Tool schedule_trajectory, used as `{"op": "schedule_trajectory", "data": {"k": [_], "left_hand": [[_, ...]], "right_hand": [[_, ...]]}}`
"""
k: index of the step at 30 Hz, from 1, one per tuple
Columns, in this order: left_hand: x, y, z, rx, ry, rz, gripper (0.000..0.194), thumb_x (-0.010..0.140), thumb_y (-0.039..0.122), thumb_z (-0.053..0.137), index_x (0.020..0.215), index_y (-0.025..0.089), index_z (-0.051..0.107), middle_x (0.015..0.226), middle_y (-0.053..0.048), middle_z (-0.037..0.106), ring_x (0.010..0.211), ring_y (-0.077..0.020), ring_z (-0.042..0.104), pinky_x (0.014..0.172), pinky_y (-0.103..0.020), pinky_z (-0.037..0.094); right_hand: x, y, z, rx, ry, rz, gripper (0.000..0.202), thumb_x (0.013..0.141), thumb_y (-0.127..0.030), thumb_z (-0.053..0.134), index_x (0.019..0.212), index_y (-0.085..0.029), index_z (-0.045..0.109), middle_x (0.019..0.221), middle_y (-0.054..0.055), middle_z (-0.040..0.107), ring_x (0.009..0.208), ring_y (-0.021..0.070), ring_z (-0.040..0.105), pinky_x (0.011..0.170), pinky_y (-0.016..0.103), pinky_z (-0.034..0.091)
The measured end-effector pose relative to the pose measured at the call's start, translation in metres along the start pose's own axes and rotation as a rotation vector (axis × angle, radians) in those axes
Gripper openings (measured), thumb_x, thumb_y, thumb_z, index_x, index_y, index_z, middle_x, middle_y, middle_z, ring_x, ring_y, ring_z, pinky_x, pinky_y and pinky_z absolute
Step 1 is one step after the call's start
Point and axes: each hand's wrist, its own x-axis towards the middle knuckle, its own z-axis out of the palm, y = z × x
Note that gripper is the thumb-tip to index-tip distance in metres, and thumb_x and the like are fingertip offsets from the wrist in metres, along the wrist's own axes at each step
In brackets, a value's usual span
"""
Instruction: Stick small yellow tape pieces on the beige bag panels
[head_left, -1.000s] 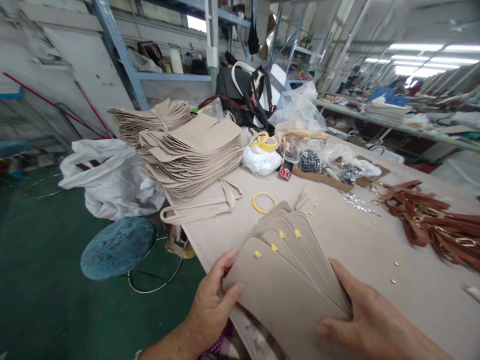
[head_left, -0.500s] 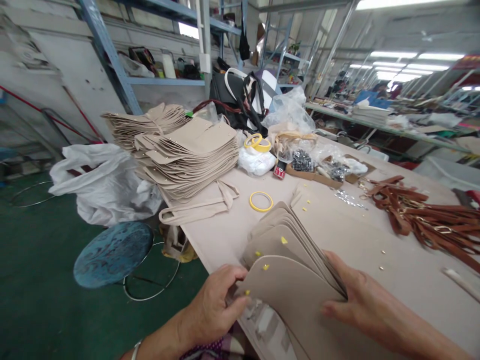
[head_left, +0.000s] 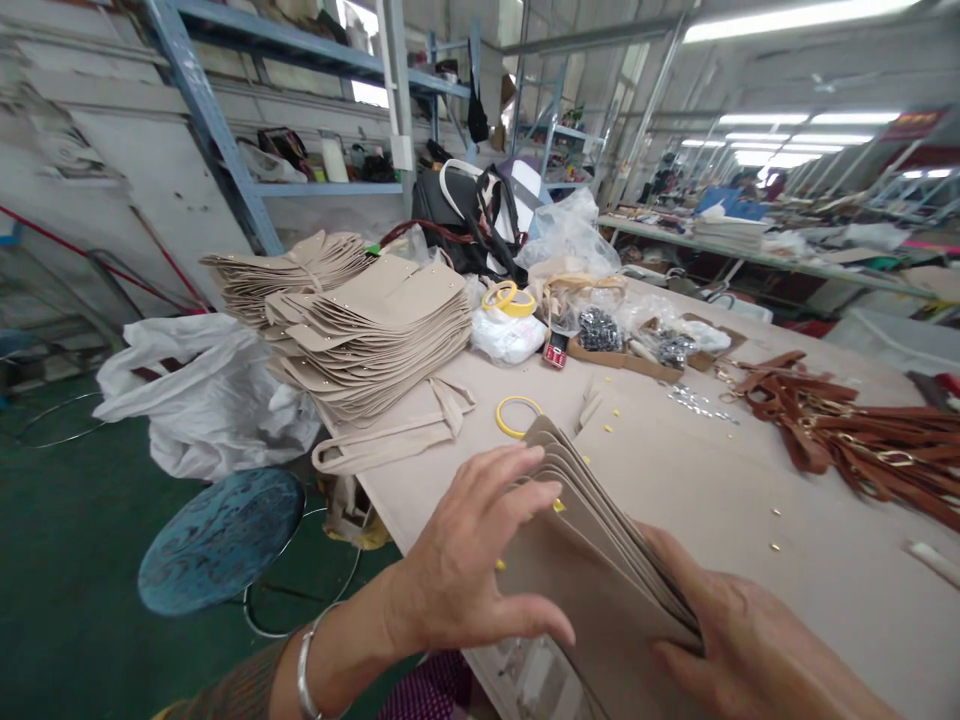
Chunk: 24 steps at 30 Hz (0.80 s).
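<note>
My right hand [head_left: 739, 625] is closed round the right edge of a fanned stack of beige leather-like panels [head_left: 592, 575], thumb in front and fingers behind. The panels stand tilted over the table, with small yellow tape pieces [head_left: 559, 506] on their faces. In front of the stack's left side is my left hand [head_left: 472, 555], its fingers spread and the thumb stretched out. Nothing shows in its grasp; whether the fingertips touch the panels I cannot tell. A roll of yellow tape [head_left: 507, 428] lies just behind the stack.
A tall pile of beige panels [head_left: 390, 325] and a beige strap [head_left: 397, 440] lie at the table's left edge. Brown leather straps [head_left: 832, 425] are on the right. Small metal parts [head_left: 697, 402] and bags sit farther back. A blue stool [head_left: 221, 540] stands left of the table.
My left hand has let go of the front panel's left edge, risen and spread its fingers. The right hand still grips the stack, now tilted more steeply.
</note>
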Motion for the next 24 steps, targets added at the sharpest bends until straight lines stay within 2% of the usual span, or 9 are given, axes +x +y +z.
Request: {"op": "schedule_trajectory", "data": {"k": [2, 5, 7, 9, 12, 18, 21, 24], "left_hand": [[0.005, 0.0, 0.002, 0.098, -0.068, 0.089, 0.072, 0.074, 0.056, 0.071, 0.129, 0.017, 0.045, 0.142, -0.017, 0.039, 0.134, -0.0315, 0.033, 0.112, -0.051, 0.028], [0.008, -0.007, 0.007, 0.09, 0.021, 0.091, 0.041, 0.086, 0.039, 0.064, 0.118, 0.018, 0.05, 0.134, -0.015, 0.048, 0.131, -0.0273, 0.038, 0.11, -0.049, 0.031], [0.01, -0.017, 0.008, 0.066, 0.07, 0.029, 0.032, 0.089, 0.032, 0.06, 0.117, 0.018, 0.051, 0.13, -0.013, 0.052, 0.127, -0.0248, 0.043, 0.108, -0.046, 0.036], [0.015, -0.028, 0.005, 0.065, 0.041, -0.006, 0.037, 0.089, 0.033, 0.061, 0.121, 0.018, 0.049, 0.128, -0.013, 0.054, 0.124, -0.0236, 0.046, 0.105, -0.044, 0.039], [0.026, -0.039, -0.002, 0.093, -0.068, 0.054, 0.05, 0.083, 0.043, 0.066, 0.124, 0.018, 0.048, 0.127, -0.013, 0.055, 0.122, -0.0238, 0.048, 0.105, -0.042, 0.039], [0.042, -0.041, -0.01, 0.157, -0.242, 0.117, 0.057, 0.08, 0.052, 0.066, 0.121, 0.017, 0.051, 0.134, -0.015, 0.05, 0.127, -0.0257, 0.043, 0.108, -0.042, 0.037], [0.049, -0.039, -0.01, 0.196, -0.287, 0.16, 0.054, 0.082, 0.046, 0.066, 0.124, 0.016, 0.05, 0.139, -0.015, 0.044, 0.134, -0.0285, 0.034, 0.112, -0.046, 0.03], [0.054, -0.032, -0.009, 0.227, -0.323, 0.242, 0.041, 0.084, 0.03, 0.06, 0.121, 0.014, 0.05, 0.128, -0.013, 0.055, 0.123, -0.0256, 0.046, 0.11, -0.044, 0.032]], "right_hand": [[-0.001, -0.001, -0.001, -0.046, 0.043, -0.055, 0.073, 0.066, -0.025, 0.059, 0.137, -0.029, 0.042, 0.118, 0.007, 0.069, 0.101, 0.0325, 0.067, 0.078, 0.038, 0.055], [-0.003, 0.003, 0.0, -0.12, 0.126, -0.162, 0.073, 0.067, -0.021, 0.056, 0.138, -0.028, 0.041, 0.116, 0.007, 0.07, 0.094, 0.0307, 0.07, 0.076, 0.038, 0.057], [-0.003, 0.008, 0.002, -0.174, 0.157, -0.215, 0.074, 0.068, -0.02, 0.054, 0.14, -0.026, 0.039, 0.113, 0.008, 0.071, 0.09, 0.0299, 0.071, 0.073, 0.038, 0.058], [-0.002, 0.011, 0.003, -0.23, 0.166, -0.232, 0.073, 0.069, -0.02, 0.054, 0.141, -0.024, 0.039, 0.109, 0.01, 0.072, 0.086, 0.0303, 0.072, 0.07, 0.039, 0.059], [-0.002, 0.011, 0.002, -0.273, 0.152, -0.235, 0.07, 0.07, -0.022, 0.053, 0.139, -0.021, 0.042, 0.103, 0.01, 0.074, 0.081, 0.0309, 0.072, 0.066, 0.041, 0.06], [-0.001, 0.007, 0.001, -0.277, 0.188, -0.263, 0.067, 0.068, -0.021, 0.053, 0.135, -0.019, 0.047, 0.1, 0.011, 0.074, 0.077, 0.0309, 0.073, 0.063, 0.04, 0.06], [0.0, 0.011, 0.007, -0.269, 0.198, -0.276, 0.071, 0.068, -0.019, 0.052, 0.139, -0.021, 0.044, 0.102, 0.012, 0.074, 0.076, 0.0318, 0.073, 0.062, 0.041, 0.06], [0.0, 0.02, 0.012, -0.187, 0.165, -0.299, 0.076, 0.067, -0.015, 0.053, 0.141, -0.028, 0.041, 0.101, 0.008, 0.074, 0.077, 0.0304, 0.073, 0.063, 0.038, 0.059]]}}
